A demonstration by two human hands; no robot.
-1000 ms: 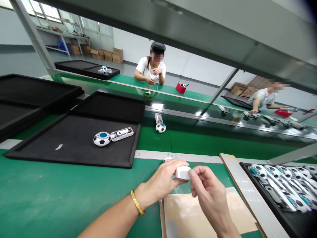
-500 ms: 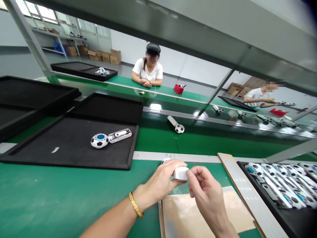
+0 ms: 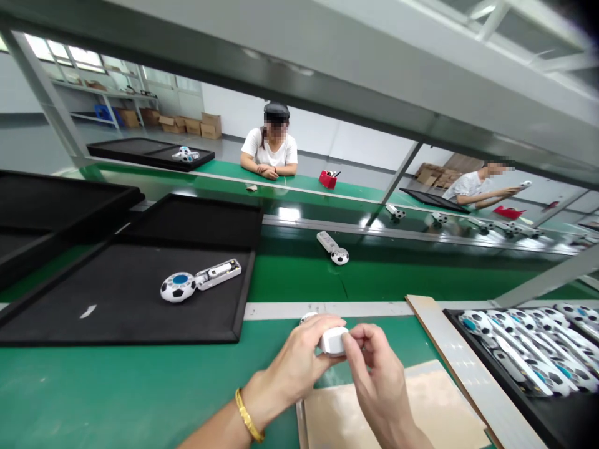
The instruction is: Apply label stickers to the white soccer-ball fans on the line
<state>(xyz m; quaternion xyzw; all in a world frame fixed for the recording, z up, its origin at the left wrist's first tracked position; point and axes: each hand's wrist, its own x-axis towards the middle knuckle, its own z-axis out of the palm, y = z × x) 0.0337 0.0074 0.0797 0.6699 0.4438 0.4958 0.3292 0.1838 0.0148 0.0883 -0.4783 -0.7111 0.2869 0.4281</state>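
- Hands of the wearer, seen from above, over a green bench mat [image 3: 140, 386].
- Left hand [image 3: 292, 355]: fingers curled closed around a white plastic casing [image 3: 333, 341], with a gold bangle [image 3: 248, 415] on the wrist.
- Right hand [image 3: 377, 374]: thumb and fingertips pressed together on the right end of the casing, gripping it from the side opposite the left hand.
- Casing: held in both hands just above the mat, near the bench's pale edge strip [image 3: 327, 310]. A football-patterned part [image 3: 306, 317] shows just behind the left fingers; its join to the casing is hidden.
- Below the hands: tan cardboard sheet [image 3: 421, 399] lying on the mat, partly under the right hand.
- To the right: pale wooden board [image 3: 468, 368] beside a black tray [image 3: 449, 315] packed with football-patterned toys [image 3: 528, 349].
- To the left: black foam tray [image 3: 126, 293] holding one football-patterned toy [image 3: 178, 287], its white handle [image 3: 218, 273] lying open with inner parts exposed.
- Centre: green conveyor belt [image 3: 299, 265] carrying a second toy [image 3: 339, 255], lying apart from the trays.
- Far side: seated person [image 3: 269, 146] with forearms resting on the bench, near a red pen holder [image 3: 327, 179].
- Far right: second person [image 3: 477, 190] with one arm extended, a small white item [image 3: 525, 184] at the hand.
- Background: cardboard boxes [image 3: 199, 126] stacked along the far wall, below a metal shelf [image 3: 103, 93].
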